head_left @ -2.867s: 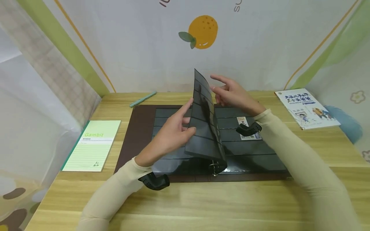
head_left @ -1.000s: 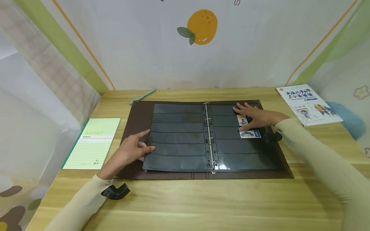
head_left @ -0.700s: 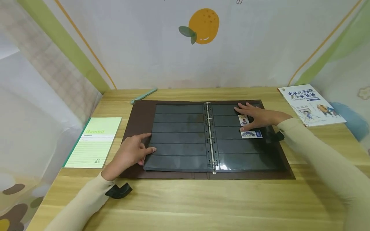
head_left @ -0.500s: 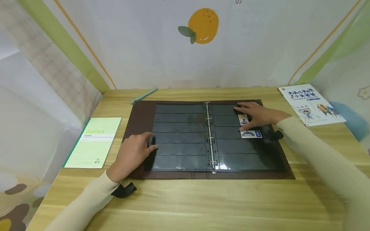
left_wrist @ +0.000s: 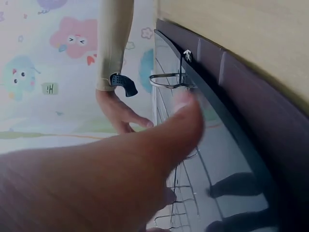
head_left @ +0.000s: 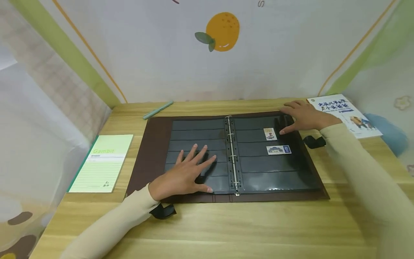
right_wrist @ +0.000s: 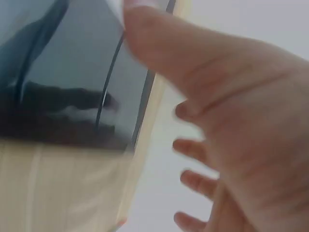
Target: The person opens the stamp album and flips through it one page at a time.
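Note:
A brown ring-binder stamp album (head_left: pixel 150 154) lies spread on the table, with black pocket pages on both sides of its metal rings (head_left: pixel 232 158). Over the lower part of the left page (head_left: pixel 194 135) my left hand (head_left: pixel 181 178) is spread, fingers straight, holding nothing. In the left wrist view its thumb crosses in front of a ring (left_wrist: pixel 161 83). My right hand (head_left: pixel 304 116) hovers at the album's upper right corner with loosely bent fingers and nothing in them. On the right page (head_left: pixel 258 180) show an upright stamp (head_left: pixel 270 134) and, below it, a wide blue-and-white stamp (head_left: pixel 279 150).
A pale green notebook (head_left: pixel 101 163) lies left of the album. Behind the album's upper left corner is a teal pen (head_left: pixel 157 110). A white picture-covered book (head_left: pixel 350 118) sits at the back right, partly behind my right hand. A printed curtain (head_left: pixel 275 54) hangs along the table's back edge.
A raised page has come down flat on the left. My left hand has left its outer edge and moved right across it. My right hand has withdrawn from the stamps toward the upper right corner.

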`<state>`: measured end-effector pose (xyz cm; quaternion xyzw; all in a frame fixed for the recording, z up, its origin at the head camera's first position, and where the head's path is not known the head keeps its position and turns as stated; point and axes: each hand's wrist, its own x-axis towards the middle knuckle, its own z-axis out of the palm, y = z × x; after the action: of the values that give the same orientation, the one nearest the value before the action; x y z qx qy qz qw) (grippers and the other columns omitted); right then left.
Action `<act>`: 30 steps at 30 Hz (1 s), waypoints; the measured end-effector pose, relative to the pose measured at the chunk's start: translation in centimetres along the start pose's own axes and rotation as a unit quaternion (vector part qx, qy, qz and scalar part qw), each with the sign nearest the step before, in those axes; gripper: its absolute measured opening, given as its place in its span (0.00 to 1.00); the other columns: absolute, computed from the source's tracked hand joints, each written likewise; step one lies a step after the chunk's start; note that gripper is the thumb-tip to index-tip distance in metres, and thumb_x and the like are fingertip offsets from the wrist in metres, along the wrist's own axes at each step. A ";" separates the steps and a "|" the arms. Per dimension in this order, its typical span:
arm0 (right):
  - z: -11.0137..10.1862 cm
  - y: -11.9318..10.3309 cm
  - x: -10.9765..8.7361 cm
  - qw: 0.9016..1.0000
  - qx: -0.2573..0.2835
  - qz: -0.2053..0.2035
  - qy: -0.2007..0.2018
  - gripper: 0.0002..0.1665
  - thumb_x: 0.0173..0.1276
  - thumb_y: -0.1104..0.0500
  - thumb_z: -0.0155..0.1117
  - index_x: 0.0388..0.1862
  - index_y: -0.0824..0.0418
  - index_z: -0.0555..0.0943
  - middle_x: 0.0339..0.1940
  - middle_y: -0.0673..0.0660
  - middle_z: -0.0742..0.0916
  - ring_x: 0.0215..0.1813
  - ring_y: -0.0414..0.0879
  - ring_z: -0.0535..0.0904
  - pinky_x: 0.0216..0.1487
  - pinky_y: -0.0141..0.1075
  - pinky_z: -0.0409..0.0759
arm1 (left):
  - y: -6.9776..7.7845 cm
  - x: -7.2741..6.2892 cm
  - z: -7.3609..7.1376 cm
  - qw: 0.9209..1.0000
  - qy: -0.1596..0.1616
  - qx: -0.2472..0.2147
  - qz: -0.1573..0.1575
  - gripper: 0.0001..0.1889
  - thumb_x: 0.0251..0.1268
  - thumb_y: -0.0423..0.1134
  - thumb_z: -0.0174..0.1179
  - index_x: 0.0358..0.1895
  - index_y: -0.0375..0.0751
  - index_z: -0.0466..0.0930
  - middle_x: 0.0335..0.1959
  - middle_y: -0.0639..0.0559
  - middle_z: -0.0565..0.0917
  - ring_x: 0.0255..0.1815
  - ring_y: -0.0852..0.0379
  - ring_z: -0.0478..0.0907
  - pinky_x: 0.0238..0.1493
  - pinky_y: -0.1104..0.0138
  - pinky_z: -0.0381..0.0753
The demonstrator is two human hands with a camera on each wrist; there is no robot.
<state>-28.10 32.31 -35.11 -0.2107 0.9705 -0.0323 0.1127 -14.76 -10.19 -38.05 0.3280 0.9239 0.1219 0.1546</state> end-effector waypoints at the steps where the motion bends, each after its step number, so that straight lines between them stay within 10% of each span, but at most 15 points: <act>1: 0.1 0.5 0.0 1.000 0.000 0.012 -0.004 0.59 0.55 0.38 0.78 0.76 0.68 0.65 0.76 0.77 0.63 0.77 0.75 0.52 0.67 0.75 0.56 | 0.0 0.2 0.0 1.000 -0.007 0.001 -0.004 0.51 0.59 0.64 0.67 0.82 0.56 0.51 0.85 0.42 0.41 0.84 0.34 0.32 0.74 0.27 0.39; 30: 1.3 3.1 0.2 0.998 0.063 0.022 0.021 0.65 0.47 0.42 0.84 0.73 0.75 0.62 0.73 0.77 0.67 0.75 0.71 0.55 0.75 0.66 0.50 | 0.2 1.8 0.7 0.997 -0.043 -0.026 -0.052 0.52 0.58 0.63 0.68 0.82 0.59 0.49 0.85 0.45 0.40 0.83 0.32 0.31 0.71 0.24 0.38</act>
<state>-29.22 35.03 -36.73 -0.1815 0.9730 -0.0952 0.1059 -15.71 -8.76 -38.96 0.2802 0.9288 0.1236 0.2089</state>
